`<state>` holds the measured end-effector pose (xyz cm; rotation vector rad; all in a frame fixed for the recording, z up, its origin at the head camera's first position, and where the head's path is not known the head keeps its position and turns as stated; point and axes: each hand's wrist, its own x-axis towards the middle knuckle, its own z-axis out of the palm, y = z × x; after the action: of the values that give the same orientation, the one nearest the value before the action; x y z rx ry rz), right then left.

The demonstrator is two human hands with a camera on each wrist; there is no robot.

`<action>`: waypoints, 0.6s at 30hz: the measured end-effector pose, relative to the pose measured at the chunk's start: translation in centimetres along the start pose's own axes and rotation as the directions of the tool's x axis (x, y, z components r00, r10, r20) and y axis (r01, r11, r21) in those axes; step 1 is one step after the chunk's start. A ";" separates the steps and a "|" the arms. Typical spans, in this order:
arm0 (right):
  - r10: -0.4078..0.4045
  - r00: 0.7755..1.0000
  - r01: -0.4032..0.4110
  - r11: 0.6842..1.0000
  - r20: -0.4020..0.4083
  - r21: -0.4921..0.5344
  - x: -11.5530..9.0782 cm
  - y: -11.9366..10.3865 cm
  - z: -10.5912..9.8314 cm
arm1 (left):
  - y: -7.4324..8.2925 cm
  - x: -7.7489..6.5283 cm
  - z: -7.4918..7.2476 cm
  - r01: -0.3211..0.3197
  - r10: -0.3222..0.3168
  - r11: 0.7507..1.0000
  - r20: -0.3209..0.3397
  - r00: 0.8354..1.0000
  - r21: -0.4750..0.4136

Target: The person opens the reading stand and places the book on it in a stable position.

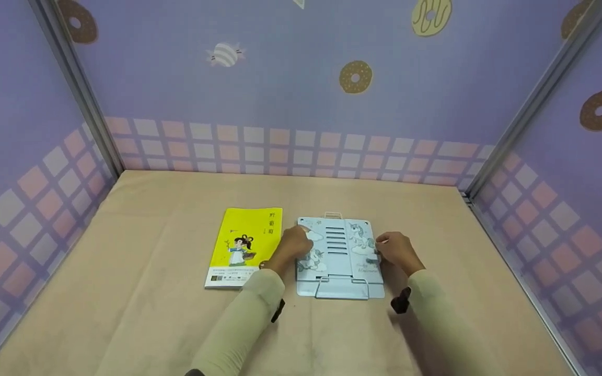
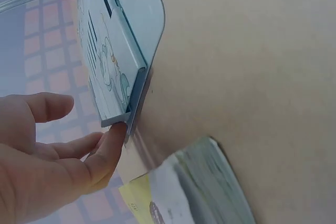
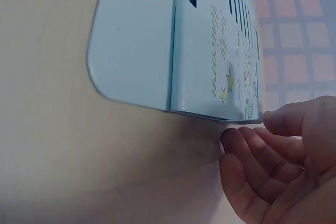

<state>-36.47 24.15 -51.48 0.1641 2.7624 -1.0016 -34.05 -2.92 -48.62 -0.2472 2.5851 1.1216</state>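
Note:
A light-blue book stand [image 1: 338, 250] with unicorn drawings and a row of slots lies folded on the table. My left hand [image 1: 294, 243] is at its left edge. In the left wrist view, a fingertip of the left hand [image 2: 58, 156] touches the stand's underside edge while the thumb stays raised off it. At the opposite edge is my right hand [image 1: 397, 250]. Up close, the right hand [image 3: 283, 156] has its thumb tip right at the stand's corner, with the other fingers loosely bent along the side edge.
Left of the stand lies a thick yellow book [image 1: 246, 237] with a cartoon figure on its cover, close to my left forearm. A beige cloth covers the table [image 1: 149, 261]. Purple patterned walls [image 1: 280, 94] with metal corner posts rise at the back and both sides.

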 end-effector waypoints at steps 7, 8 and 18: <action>-0.013 1.000 0.013 1.000 0.005 -0.005 0.2 -0.4 0.2 | 0.0 0.3 0.0 0.012 -0.011 0.999 -0.033 0.999 0.030; -0.012 1.000 0.012 1.000 -0.002 -0.008 0.3 -0.4 0.1 | 0.1 0.4 0.1 0.011 -0.009 0.999 -0.033 0.999 0.043; -0.031 0.999 0.029 0.997 -0.020 -0.073 0.4 -0.1 0.8 | -0.6 0.9 0.3 0.011 -0.008 0.999 -0.066 0.998 0.050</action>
<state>-36.78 23.60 -52.12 0.1233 2.8235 -0.9097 -34.70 -3.11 -49.58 -0.2893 2.6633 1.0612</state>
